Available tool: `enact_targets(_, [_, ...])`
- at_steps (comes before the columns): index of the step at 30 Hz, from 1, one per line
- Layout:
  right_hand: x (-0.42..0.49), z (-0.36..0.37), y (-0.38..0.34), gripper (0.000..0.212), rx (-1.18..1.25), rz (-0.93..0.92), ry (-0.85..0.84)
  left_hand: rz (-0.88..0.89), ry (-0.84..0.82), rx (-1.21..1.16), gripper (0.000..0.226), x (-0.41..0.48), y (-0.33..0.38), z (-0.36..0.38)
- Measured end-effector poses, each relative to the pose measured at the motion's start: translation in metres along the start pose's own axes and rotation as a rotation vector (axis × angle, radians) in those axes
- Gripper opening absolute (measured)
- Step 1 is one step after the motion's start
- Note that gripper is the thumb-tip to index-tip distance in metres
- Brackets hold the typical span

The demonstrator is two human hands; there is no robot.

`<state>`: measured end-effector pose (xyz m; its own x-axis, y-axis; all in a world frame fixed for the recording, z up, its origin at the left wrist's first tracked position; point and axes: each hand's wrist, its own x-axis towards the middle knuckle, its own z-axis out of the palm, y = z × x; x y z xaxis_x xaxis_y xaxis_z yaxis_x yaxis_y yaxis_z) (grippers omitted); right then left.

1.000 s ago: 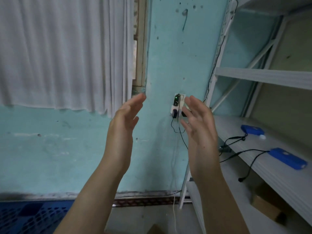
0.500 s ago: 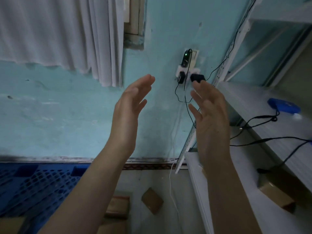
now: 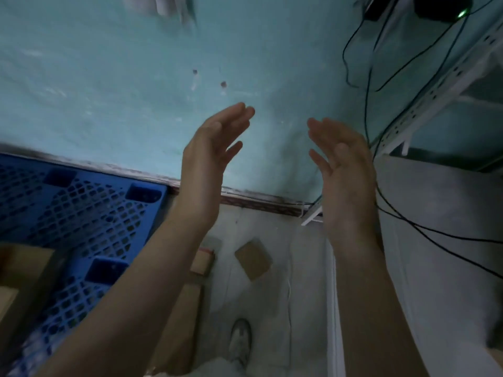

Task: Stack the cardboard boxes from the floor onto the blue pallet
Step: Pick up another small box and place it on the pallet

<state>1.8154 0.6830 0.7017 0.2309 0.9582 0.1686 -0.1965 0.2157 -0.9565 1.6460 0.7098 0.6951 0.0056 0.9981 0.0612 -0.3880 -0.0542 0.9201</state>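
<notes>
View tipped down since earlier, floor now in sight | left hand and right hand raised, fingers straight, palms facing, apart (holding nothing) | cardboard boxes lie on floor beside blue pallet, off its right edge

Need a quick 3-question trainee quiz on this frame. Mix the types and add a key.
1. True or false: the left hand and the right hand are both empty, with the fingers straight.
2. Where is the blue pallet? A) to the left of the left hand B) to the right of the right hand C) on the shelf
3. Fill in: the small box seen between the forearms lies on the ___.

Key: 1 true; 2 A; 3 floor.
</notes>
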Motion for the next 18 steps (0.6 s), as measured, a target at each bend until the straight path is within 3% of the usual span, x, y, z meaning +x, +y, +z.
enact_targets(4, [0.009,-0.014,0.089,0.019,0.026,0.141,0.012,-0.1,0.089,0.018,0.041,0.007,-0.078,-0.038])
enact_targets(8, [0.003,-0.026,0.206,0.032,0.008,0.248,-0.029,-0.207,0.165,0.063,0.043,0.007,-0.165,-0.085])
enact_targets(12, [-0.014,-0.051,0.34,0.025,-0.035,0.348,0.003,-0.31,0.24,0.095,0.042,0.006,-0.278,-0.145])
enact_targets(18, [-0.05,-0.1,0.524,0.025,-0.142,0.363,0.014,-0.362,0.355,0.051,0.038,-0.018,-0.461,-0.23])
